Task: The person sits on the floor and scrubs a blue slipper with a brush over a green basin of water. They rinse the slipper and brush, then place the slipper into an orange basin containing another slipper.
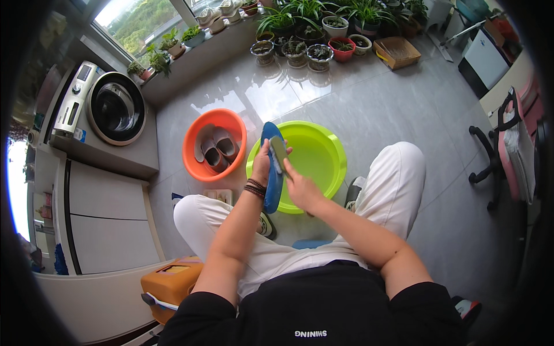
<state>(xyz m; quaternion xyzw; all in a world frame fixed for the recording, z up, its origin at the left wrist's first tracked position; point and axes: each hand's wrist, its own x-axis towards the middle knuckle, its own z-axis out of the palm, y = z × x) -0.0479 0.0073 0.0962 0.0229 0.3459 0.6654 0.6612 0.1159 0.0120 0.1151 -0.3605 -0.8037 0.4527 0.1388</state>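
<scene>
My left hand (pixel 261 163) grips a long blue slipper (pixel 272 197) by its side, tilted on edge over the left part of a lime-green plastic basin (pixel 340 151). In my right hand (pixel 303 186) is a scrub brush (pixel 279 149) with a grey-green back and pale bristles. The bristles lie against the slipper, about halfway along it. Which face of the slipper they touch I cannot tell. Left of the green basin, an orange basin (pixel 188 155) holds several brown-and-grey slippers (pixel 218 151).
A small pale tray (pixel 218 196) sits by my left knee, near an orange box (pixel 171 279). The washing machine (pixel 117 108) stands at the left. Potted plants (pixel 320 54) and a cardboard box (pixel 397 52) line the far side. A wheeled chair (pixel 510 147) is at the right.
</scene>
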